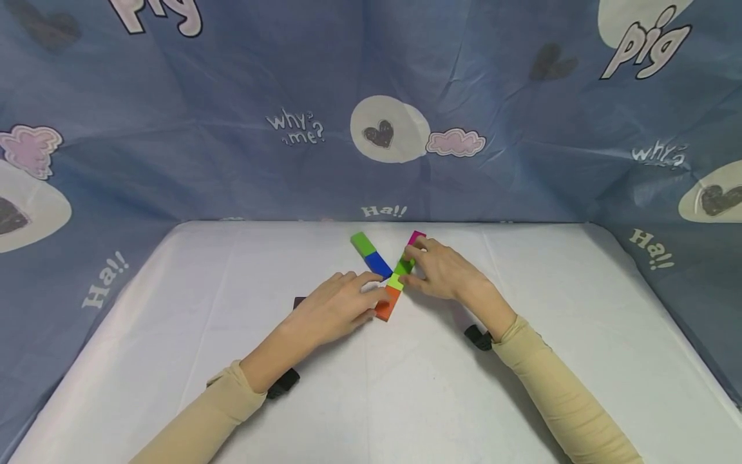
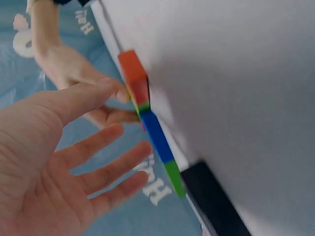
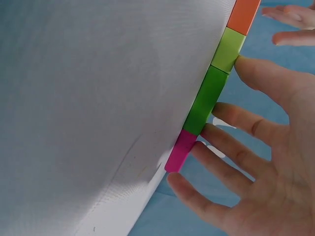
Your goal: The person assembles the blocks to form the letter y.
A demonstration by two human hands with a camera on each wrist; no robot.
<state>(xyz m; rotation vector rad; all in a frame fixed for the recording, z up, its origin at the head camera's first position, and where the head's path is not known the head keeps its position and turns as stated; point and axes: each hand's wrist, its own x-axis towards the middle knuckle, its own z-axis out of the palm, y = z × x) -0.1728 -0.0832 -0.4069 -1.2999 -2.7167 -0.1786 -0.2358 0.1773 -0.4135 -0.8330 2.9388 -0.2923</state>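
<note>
At the centre of the white table (image 1: 522,399), two hands are laid against coloured blocks set in a V. The right hand (image 1: 442,269) is spread with straight, relaxed fingers along the row of blocks (image 1: 400,278) that runs from an orange block at 6 o'clock through light green and dark green to a magenta block at 12 o'clock; in the right wrist view its fingertips (image 3: 246,66) are seen touching the light green, dark green and magenta faces, seemingly so the row is kept straight. Nothing is gripped. The left hand (image 1: 336,308) is held open too, fingers extended, its tips near or against the orange end at 3 o'clock of it; actual contact cannot be told. Just beyond it, at about 1 o'clock, a blue and green bar (image 1: 371,255) is angled toward the row's middle, meeting it near the light green block. A dark block (image 1: 299,301) is partly hidden at 9 o'clock of the left hand. A blue printed cloth (image 1: 232,129) is hung around the table.
</note>
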